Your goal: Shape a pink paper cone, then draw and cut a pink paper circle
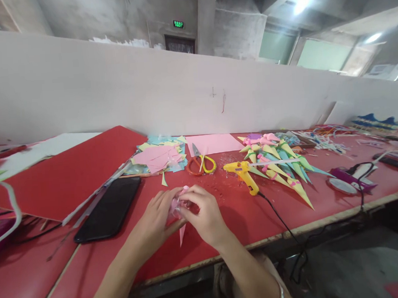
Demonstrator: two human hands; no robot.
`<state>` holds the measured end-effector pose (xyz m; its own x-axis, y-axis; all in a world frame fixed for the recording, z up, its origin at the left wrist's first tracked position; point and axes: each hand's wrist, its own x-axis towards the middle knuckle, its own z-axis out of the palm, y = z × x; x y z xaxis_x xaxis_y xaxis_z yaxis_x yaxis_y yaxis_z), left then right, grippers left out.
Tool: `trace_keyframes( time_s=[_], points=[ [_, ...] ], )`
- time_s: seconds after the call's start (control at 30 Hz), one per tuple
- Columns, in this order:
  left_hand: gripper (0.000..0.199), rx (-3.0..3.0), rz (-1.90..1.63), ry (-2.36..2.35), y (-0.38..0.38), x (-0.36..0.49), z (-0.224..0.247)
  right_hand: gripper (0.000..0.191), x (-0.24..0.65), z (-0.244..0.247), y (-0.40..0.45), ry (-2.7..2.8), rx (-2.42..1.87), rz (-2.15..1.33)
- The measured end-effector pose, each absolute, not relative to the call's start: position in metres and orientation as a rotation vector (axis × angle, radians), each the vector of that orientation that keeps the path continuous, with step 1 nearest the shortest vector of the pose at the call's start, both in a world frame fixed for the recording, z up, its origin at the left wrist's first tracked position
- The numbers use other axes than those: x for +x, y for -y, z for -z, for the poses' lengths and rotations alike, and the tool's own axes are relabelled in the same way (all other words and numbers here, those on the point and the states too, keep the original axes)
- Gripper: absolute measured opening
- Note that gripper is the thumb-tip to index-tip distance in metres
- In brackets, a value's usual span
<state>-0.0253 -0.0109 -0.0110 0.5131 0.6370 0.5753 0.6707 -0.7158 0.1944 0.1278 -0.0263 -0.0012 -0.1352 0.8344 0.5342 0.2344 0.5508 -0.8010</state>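
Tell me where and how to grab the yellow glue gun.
Best by its handle, probably with the right hand, once free, coming from the near table edge: the glue gun lies on its side, handle slanting toward that edge, nozzle pointing left, pastel cones crowding its back.

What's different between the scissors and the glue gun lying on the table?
The scissors have one red and one yellow handle; the glue gun's body is mostly yellow. The scissors have no cord, while the glue gun trails a black cord. The scissors' blades point away from the person; the glue gun's nozzle points left. Both lie on the red table, unheld.
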Motion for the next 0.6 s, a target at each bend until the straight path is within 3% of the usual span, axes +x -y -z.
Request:
trace_keyframes(
  time_s=[0.6],
  points=[
    [0.043, -2.664, 0.876, 1.107, 0.013, -0.027, 0.010, 0.008, 0.117, 0.006, 0.027, 1.545, -0.820, -0.731]
  ],
)
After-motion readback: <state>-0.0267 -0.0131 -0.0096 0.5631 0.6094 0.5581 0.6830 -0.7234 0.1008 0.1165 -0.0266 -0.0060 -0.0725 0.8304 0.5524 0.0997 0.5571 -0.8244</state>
